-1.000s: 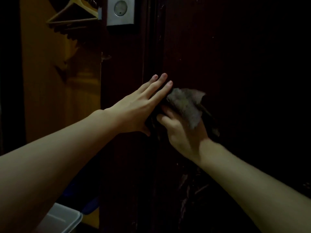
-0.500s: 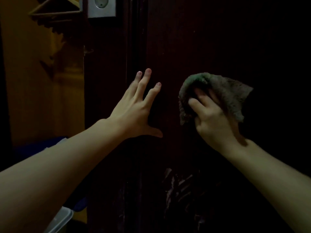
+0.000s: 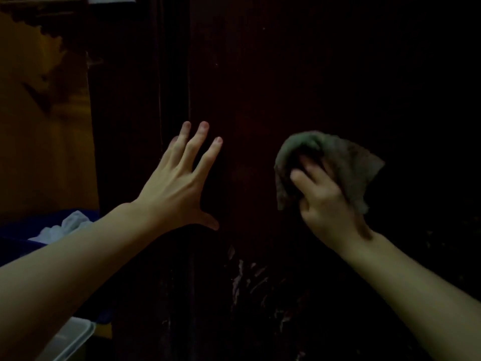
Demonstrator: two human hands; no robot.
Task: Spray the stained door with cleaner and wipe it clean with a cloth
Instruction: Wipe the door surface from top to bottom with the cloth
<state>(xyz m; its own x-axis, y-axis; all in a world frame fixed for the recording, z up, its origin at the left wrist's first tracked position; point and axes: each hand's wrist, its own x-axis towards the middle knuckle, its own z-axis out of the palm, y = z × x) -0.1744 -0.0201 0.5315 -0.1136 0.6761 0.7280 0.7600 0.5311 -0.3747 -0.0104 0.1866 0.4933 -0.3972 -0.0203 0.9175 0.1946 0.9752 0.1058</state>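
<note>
A dark brown wooden door (image 3: 273, 74) fills most of the view in dim light. Pale streaky stains (image 3: 247, 280) mark its lower middle. My left hand (image 3: 179, 183) lies flat against the door near its left edge, fingers spread and empty. To its right, my right hand (image 3: 325, 204) presses a crumpled grey-green cloth (image 3: 348, 162) against the door, above the stains. The cloth drapes over my fingertips. No spray bottle is visible.
An orange-brown wall (image 3: 39, 126) stands left of the door frame. Low on the left sits a blue container (image 3: 15, 246) holding white fabric (image 3: 67, 225). A translucent plastic box (image 3: 70, 340) is at the bottom left corner.
My right hand with the cloth has moved right, away from my left hand, then held roughly in place. The view has tilted down, taking the metal lock plate out of sight.
</note>
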